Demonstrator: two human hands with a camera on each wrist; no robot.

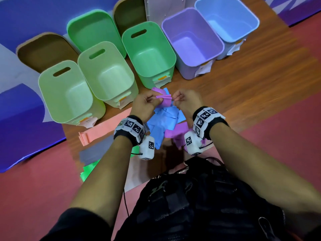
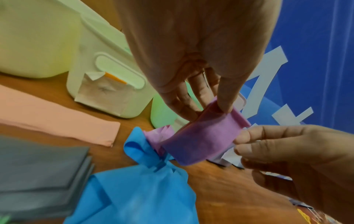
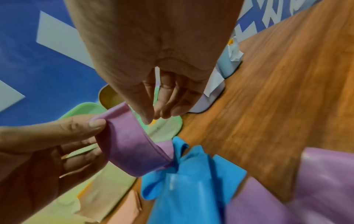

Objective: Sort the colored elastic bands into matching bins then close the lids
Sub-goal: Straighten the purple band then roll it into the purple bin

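A purple elastic band [image 1: 164, 97] is held up between both hands above a blue band pile [image 1: 163, 119]. My left hand [image 1: 154, 100] pinches its left end between thumb and fingers; the left wrist view shows that pinch [image 2: 212, 110] on the purple band [image 2: 201, 136]. My right hand [image 1: 175, 100] pinches the band's right edge with curled fingers, its fingertips [image 3: 153, 116] meeting by the purple band [image 3: 132, 148]. The band's lower end is tangled in the blue bands [image 3: 191, 181]. The open purple bin [image 1: 187, 28] stands behind and to the right, beside the blue bin [image 1: 225, 16].
Two green bins [image 1: 151, 49] and two light green bins [image 1: 106, 66] stand open at the back left, with brown lids [image 1: 45, 51] behind them. A salmon band [image 1: 102, 127], grey bands [image 1: 95, 150], a green band [image 1: 88, 169] and more purple bands [image 1: 175, 133] lie on the wooden table.
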